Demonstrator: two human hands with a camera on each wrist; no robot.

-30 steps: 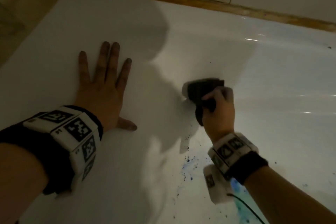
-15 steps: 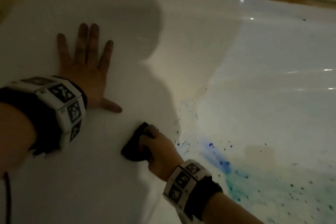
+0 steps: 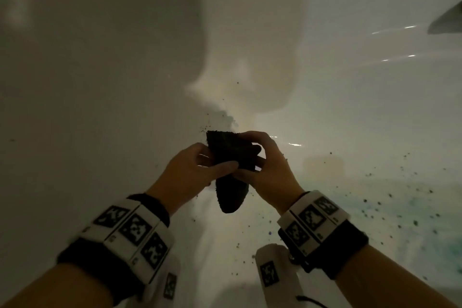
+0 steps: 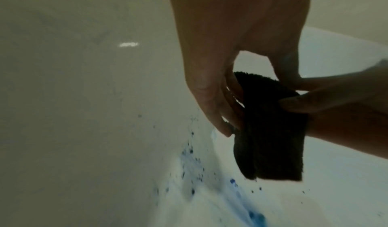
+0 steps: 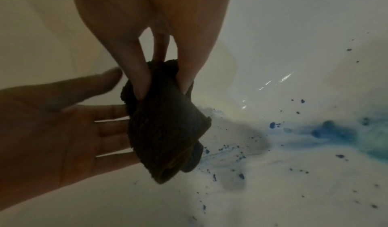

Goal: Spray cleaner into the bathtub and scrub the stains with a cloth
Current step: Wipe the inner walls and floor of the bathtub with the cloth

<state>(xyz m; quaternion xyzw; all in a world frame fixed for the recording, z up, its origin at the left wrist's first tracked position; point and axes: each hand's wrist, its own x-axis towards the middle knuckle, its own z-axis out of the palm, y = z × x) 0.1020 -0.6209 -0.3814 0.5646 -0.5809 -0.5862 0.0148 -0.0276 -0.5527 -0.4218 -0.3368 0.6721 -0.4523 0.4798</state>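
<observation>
The dark folded cloth (image 3: 231, 170) hangs lifted off the bathtub (image 3: 100, 70) floor, long axis pointing down toward the blue stains (image 5: 335, 132) near the bottom-right corner, pinched at its top by the right hand (image 3: 271, 167) and gripped by the left hand (image 3: 192, 170).

Both hands raised together, fingers meeting. Left hand (image 3: 192, 170) pinches the cloth (image 3: 231, 170) thumb-over; right hand (image 3: 270, 170) grips its upper part, fingers curled.
</observation>
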